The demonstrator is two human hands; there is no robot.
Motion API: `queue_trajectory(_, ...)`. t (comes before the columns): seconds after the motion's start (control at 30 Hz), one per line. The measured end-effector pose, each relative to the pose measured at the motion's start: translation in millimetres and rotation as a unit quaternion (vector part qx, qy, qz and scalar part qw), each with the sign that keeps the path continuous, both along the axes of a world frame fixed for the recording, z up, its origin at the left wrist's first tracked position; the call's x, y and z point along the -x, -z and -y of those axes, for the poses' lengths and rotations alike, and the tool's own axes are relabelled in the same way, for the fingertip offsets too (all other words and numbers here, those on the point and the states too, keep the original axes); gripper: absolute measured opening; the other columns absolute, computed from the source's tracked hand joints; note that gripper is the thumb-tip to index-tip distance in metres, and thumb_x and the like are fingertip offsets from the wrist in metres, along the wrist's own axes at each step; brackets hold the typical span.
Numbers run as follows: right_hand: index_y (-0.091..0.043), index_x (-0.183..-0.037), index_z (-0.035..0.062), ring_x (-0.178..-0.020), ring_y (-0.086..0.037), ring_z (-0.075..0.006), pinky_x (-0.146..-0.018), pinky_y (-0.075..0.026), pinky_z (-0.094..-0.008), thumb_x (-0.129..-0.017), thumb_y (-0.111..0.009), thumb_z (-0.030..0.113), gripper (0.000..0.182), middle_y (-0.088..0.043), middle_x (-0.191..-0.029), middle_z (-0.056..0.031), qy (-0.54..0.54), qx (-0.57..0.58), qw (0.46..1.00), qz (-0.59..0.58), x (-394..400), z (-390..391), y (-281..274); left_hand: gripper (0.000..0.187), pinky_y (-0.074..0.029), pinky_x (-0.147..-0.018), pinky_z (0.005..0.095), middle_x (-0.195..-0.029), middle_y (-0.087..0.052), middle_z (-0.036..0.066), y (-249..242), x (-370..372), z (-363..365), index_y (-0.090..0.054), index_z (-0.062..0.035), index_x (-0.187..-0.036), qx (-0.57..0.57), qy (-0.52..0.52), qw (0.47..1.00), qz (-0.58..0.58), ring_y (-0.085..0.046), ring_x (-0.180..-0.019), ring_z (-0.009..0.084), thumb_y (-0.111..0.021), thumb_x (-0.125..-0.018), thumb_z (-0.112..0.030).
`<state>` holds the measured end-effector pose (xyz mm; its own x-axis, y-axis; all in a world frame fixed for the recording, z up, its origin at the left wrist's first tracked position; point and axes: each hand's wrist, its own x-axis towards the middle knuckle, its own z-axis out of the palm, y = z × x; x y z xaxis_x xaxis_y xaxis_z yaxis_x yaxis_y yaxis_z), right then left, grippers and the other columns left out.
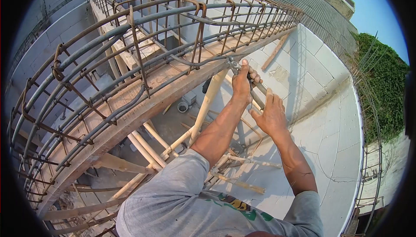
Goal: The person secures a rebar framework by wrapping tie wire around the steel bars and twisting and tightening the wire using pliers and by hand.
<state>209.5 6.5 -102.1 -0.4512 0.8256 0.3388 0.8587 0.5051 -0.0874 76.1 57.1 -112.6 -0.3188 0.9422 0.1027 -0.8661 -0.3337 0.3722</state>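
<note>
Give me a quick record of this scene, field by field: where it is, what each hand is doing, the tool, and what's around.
Place: building site, seen from above
Left hand: gripping the pliers at the rebar cage
Right hand: on the pliers' long handle, fingers partly open
Cage rests on: wooden formwork board
Below: bamboo props
Right side: grey block wall, green vines

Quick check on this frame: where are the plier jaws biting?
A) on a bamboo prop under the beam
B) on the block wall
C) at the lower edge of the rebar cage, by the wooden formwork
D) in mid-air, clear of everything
C: the pliers, gripped by the left hand with the right hand on the handles, have their jaws at the rebar cage just above the wooden formwork.
</note>
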Motion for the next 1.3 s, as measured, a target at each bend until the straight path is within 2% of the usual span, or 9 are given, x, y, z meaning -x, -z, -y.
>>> queue_trajectory(0.2, -0.049, -0.112, 0.0011, -0.090, -0.056, -0.0363, -0.077, -0.048, -0.0461, -0.069, -0.070, 0.010, 0.049, -0.051, -0.096, -0.0166, -0.044, -0.111, 0.988, -0.101, 18.4, -61.6, 36.0, 0.041, -0.050, -0.061, 0.0319, -0.066, -0.048, 0.002, 7.1, 0.2, -21.8, -0.048, -0.0094, -0.077, 0.050, -0.063, 0.996, -0.028, -0.052, -0.062, 0.0158, -0.058, -0.095, -0.044)
queue_trajectory(0.53, -0.055, -0.102, 0.0109, -0.086, -0.062, -0.0354, -0.071, -0.051, -0.0475, -0.070, -0.066, 0.007, 0.034, -0.061, -0.091, -0.0120, -0.123, -0.122, 0.981, -0.081, 11.8, -149.2, 2.7, 0.043, -0.044, -0.082, 0.0343, -0.086, -0.061, 0.004, -1.7, -6.4, -51.8, -0.058, -0.0102, -0.093, 0.116, -0.136, 0.980, -0.090, -0.057, -0.083, 0.0152, -0.070, -0.084, -0.051)
queue_trajectory(0.7, -0.061, -0.094, 0.0071, -0.073, -0.066, -0.0312, -0.064, -0.052, -0.0430, -0.076, -0.070, 0.017, 0.023, -0.067, -0.078, -0.0139, -0.151, 0.215, 0.963, -0.059, 2.4, -134.1, 5.7, 0.061, -0.038, -0.098, 0.0398, -0.108, -0.061, 0.004, 42.6, 35.3, -29.8, -0.054, -0.0114, -0.122, -0.064, -0.021, 0.982, -0.179, -0.052, -0.110, 0.0168, -0.070, -0.082, -0.054)
queue_trajectory(0.83, -0.065, -0.094, 0.0001, -0.062, -0.066, -0.0199, -0.052, -0.053, -0.0335, -0.076, -0.074, 0.025, 0.032, -0.066, -0.072, -0.0109, -0.162, 0.593, 0.763, -0.200, -5.6, -112.6, -2.4, 0.068, -0.028, -0.110, 0.0425, -0.120, -0.060, 0.002, 34.5, 57.1, -22.4, -0.047, -0.0131, -0.134, -0.154, 0.060, 0.972, -0.167, -0.039, -0.133, 0.0189, -0.068, -0.083, -0.054)
queue_trajectory(0.9, -0.064, -0.097, -0.0011, -0.059, -0.065, -0.0195, -0.052, -0.053, -0.0302, -0.077, -0.075, 0.030, 0.039, -0.065, -0.071, -0.0105, -0.146, 0.690, 0.677, -0.210, -7.8, -100.3, -15.4, 0.050, -0.039, -0.104, 0.0432, -0.099, -0.066, 0.006, 20.6, 49.0, -21.4, -0.059, -0.0126, -0.109, -0.162, 0.082, 0.977, -0.109, -0.055, -0.116, 0.0235, -0.067, -0.083, -0.054)
queue_trajectory(1.03, -0.065, -0.095, -0.0043, -0.062, -0.067, -0.0252, -0.056, -0.056, -0.0365, -0.076, -0.075, 0.042, 0.051, -0.067, -0.071, -0.0141, -0.080, 0.553, 0.809, -0.184, -16.3, -91.5, -31.6, 0.045, -0.052, -0.072, 0.0408, -0.055, -0.046, -0.001, 4.4, 31.5, -21.1, -0.046, -0.0172, -0.065, -0.131, 0.070, 0.989, -0.023, -0.055, -0.058, 0.0192, -0.061, -0.090, -0.052)
queue_trajectory(1.1, -0.056, -0.113, -0.0057, -0.091, -0.065, -0.0324, -0.078, -0.053, -0.0422, -0.072, -0.080, 0.038, 0.065, -0.064, -0.094, -0.0201, -0.056, 0.211, 0.974, -0.056, -14.2, -61.9, -35.5, 0.047, -0.050, -0.066, 0.0409, -0.054, -0.038, -0.003, -3.7, 24.5, -23.0, -0.040, -0.0177, -0.064, -0.079, 0.023, 0.997, -0.009, -0.047, -0.054, 0.0164, -0.059, -0.092, -0.051)
queue_trajectory(1.17, -0.050, -0.122, -0.0049, -0.105, -0.059, -0.0347, -0.089, -0.048, -0.0429, -0.070, -0.083, 0.033, 0.072, -0.059, -0.107, -0.0219, -0.041, -0.065, 0.996, -0.033, -12.6, -36.0, -10.0, 0.048, -0.047, -0.059, 0.0382, -0.054, -0.036, -0.004, -12.6, 19.1, -24.7, -0.038, -0.0167, -0.065, -0.020, -0.018, 1.000, 0.007, -0.044, -0.051, 0.0156, -0.058, -0.092, -0.050)
queue_trajectory(1.3, -0.045, -0.124, -0.0009, -0.109, -0.054, -0.0402, -0.091, -0.045, -0.0450, -0.075, -0.077, 0.019, 0.063, -0.052, -0.115, -0.0225, 0.060, -0.027, 0.996, -0.057, 19.5, -41.9, 18.5, 0.048, -0.047, -0.058, 0.0350, -0.055, -0.037, -0.004, -14.1, 16.6, -20.7, -0.045, -0.0131, -0.068, 0.078, -0.051, 0.996, -0.012, -0.044, -0.049, 0.0155, -0.061, -0.090, -0.053)
